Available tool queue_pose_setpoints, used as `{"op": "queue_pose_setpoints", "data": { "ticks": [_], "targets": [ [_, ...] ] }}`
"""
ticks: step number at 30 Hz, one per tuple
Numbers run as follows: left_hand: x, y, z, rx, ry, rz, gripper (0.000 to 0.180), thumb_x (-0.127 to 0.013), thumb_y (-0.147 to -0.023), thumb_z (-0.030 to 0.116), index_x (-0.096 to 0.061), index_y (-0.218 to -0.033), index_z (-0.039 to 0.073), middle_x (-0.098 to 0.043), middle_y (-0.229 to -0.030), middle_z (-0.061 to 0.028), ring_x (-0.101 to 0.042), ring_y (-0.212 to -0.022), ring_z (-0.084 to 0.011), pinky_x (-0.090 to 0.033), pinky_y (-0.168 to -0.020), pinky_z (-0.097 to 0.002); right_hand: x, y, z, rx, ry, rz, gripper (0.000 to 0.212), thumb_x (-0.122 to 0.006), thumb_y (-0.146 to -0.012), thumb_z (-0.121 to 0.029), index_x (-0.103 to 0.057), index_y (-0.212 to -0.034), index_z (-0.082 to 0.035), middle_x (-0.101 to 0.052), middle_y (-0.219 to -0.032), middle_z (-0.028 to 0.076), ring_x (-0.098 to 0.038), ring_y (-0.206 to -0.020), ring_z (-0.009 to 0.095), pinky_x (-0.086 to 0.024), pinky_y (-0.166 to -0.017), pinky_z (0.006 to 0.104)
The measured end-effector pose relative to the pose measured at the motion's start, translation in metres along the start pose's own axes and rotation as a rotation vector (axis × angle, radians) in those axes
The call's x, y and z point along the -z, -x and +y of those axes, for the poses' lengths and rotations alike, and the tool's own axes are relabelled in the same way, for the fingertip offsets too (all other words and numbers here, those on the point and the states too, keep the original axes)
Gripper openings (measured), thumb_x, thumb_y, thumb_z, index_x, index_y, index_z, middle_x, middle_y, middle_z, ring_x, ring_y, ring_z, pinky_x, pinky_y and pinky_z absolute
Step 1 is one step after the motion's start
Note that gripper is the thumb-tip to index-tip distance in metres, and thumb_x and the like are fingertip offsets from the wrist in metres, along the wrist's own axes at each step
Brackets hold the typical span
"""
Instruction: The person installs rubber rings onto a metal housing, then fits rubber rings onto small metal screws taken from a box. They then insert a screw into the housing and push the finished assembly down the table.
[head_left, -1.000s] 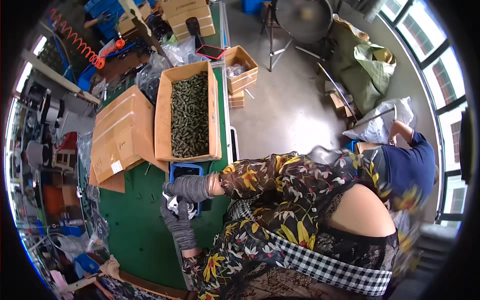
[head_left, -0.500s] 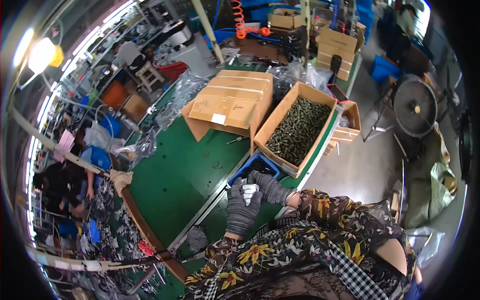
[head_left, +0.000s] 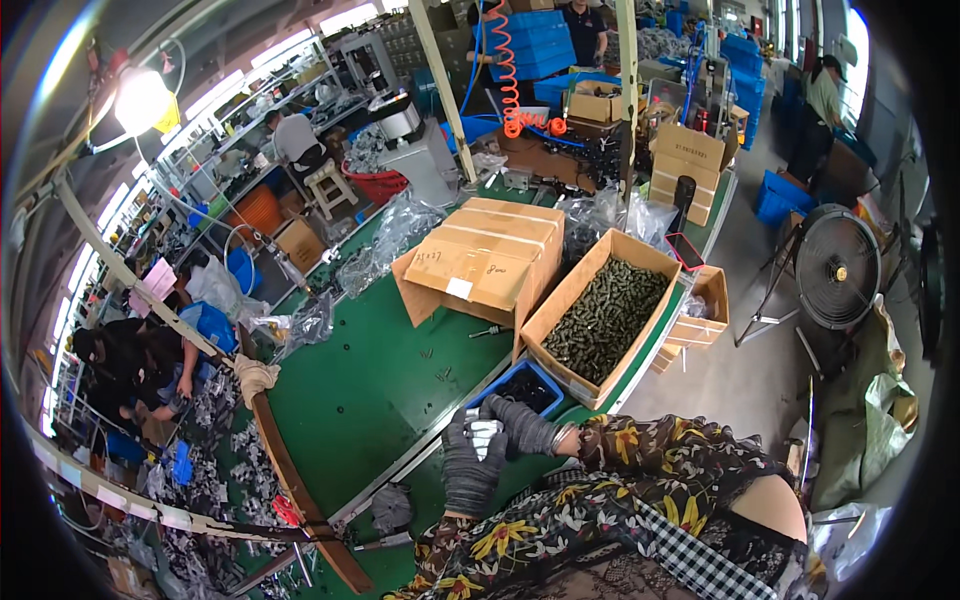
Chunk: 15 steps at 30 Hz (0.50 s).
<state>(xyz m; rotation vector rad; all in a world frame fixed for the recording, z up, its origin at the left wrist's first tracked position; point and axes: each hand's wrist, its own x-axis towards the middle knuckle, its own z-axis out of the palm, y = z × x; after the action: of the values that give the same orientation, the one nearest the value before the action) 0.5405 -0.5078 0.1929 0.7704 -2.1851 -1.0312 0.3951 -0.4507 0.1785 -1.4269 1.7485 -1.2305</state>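
My left hand (head_left: 470,473), in a grey knitted glove, is closed near the bench's front edge. My right hand (head_left: 522,428), gloved alike, meets it with fingers bent inward. Between them shows something silvery white (head_left: 484,434); whether it is a held part or covered fingertips I cannot make out. Just beyond the hands sits a blue plastic bin (head_left: 552,405) with small dark pieces inside. Behind it to the right, a long open carton (head_left: 590,388) is filled with small dark greenish metal parts.
A large brown carton (head_left: 490,240) stands on the green bench top (head_left: 370,385). A phone (head_left: 684,251) lies by the parts carton. Left are a curved wooden bar (head_left: 282,455) and a lamp (head_left: 143,100); a black fan (head_left: 838,268) stands right. Other people work farther off.
The view has tilted up, so the bench and cartons appear lower in the picture. My hands stay together in front of the blue bin, with only slight movement.
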Motion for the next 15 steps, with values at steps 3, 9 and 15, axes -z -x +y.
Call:
{"op": "queue_pose_setpoints", "data": {
  "ticks": [3, 9, 15],
  "targets": [
    [0.001, 0.000, 0.006, 0.047, 0.058, -0.025, 0.070, -0.072, -0.077, 0.022, -0.036, -0.132, -0.003, -0.053, -0.107, -0.0165, -0.058, -0.089, -0.0225, -0.050, -0.076, -0.0348, 0.004, -0.002, -0.005, -0.049, 0.069, -0.060, 0.032, -0.069, -0.074, -0.013, -0.053, -0.099, -0.003, -0.063, -0.087, 0.018, -0.063, -0.082, 0.033, -0.049, -0.073, 0.0396],
    [-0.001, -0.001, 0.017, 0.240, 0.354, -0.096, 0.070, -0.076, -0.075, 0.025, -0.041, -0.128, -0.002, -0.058, -0.100, -0.0111, -0.058, -0.078, -0.0151, -0.052, -0.065, -0.0298, 0.003, 0.001, 0.005, -0.094, 0.092, -0.051, 0.029, -0.068, -0.073, -0.009, -0.051, -0.096, -0.003, -0.061, -0.080, 0.017, -0.063, -0.076, 0.030, -0.050, -0.068, 0.0383],
    [-0.021, 0.015, -0.072, 0.481, 0.427, -0.380, 0.057, -0.075, -0.078, 0.032, -0.050, -0.118, -0.001, -0.062, -0.093, -0.0099, -0.060, -0.078, -0.0151, -0.051, -0.066, -0.0301, -0.005, 0.012, 0.025, -0.140, 0.059, -0.107, 0.031, -0.068, -0.074, -0.006, -0.050, -0.100, -0.005, -0.064, -0.090, 0.020, -0.064, -0.085, 0.036, -0.049, -0.074, 0.0405]
  ]
}}
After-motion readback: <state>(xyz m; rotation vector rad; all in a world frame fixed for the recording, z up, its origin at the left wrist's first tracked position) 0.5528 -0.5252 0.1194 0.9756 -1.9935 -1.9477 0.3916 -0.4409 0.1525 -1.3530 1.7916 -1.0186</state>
